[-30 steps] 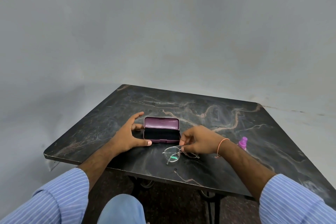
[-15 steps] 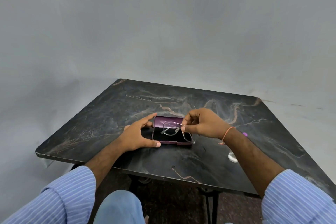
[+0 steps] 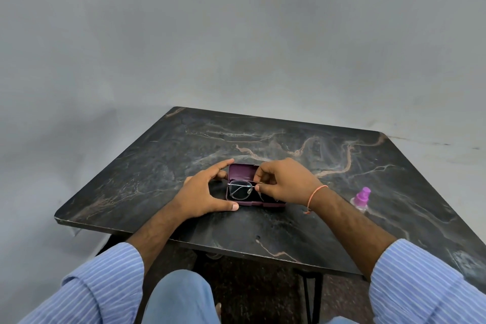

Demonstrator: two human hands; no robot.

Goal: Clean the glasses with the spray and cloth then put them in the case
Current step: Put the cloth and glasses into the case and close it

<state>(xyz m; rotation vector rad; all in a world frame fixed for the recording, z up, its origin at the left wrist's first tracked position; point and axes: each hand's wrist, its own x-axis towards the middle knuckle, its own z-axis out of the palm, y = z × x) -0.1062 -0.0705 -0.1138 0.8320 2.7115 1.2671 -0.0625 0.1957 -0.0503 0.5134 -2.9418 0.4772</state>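
Since half a second ago, I see the glasses (image 3: pixel 240 190) have dropped from above the case into its dark lower tray, and the spray bottle (image 3: pixel 361 199), then mostly hidden behind the right forearm, now shows in full at centre right of the frame. My view puts the open purple glasses case (image 3: pixel 243 171) at the middle of the frame on the black marbled table (image 3: pixel 147 166), lid raised toward the far side. The right hand (image 3: pixel 288 181) has its fingers curled, pinching the thin metal frame near the bridge and temple; the left lens lies within the tray, the right lens is covered by that hand. The left hand (image 3: pixel 202 193) brackets the case's left end, thumb laid along the near front edge, forefinger stretched to the lid's far corner, the fingers fairly straight. The pink-capped bottle stands upright, well apart from the case.
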